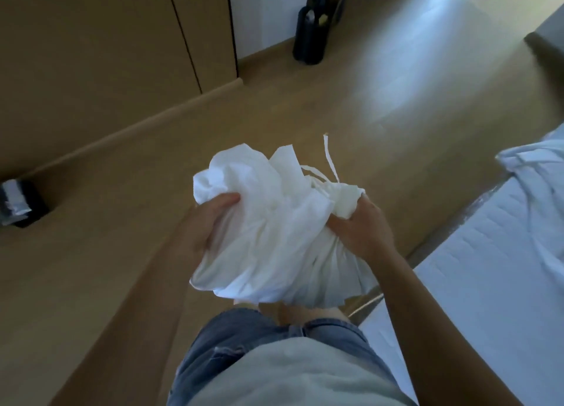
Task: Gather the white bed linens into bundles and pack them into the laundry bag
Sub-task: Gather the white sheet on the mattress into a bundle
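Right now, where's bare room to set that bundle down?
Open floor ahead, bordered by the wardrobe on the left and the mattress on the right. The near mattress top is bare too. Crowded: black box by the left baseboard, black stand at the far wall, loose linen further along the mattress.

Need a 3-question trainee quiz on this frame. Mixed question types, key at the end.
1. True or false: the left grip and the right grip both hold the white bundle.
2. Where does the loose linen lie? A) on the mattress B) in a basket C) on a chair
3. Fill in: the ties stick out nearest the ___ grip.
Key: 1 true; 2 A; 3 right.
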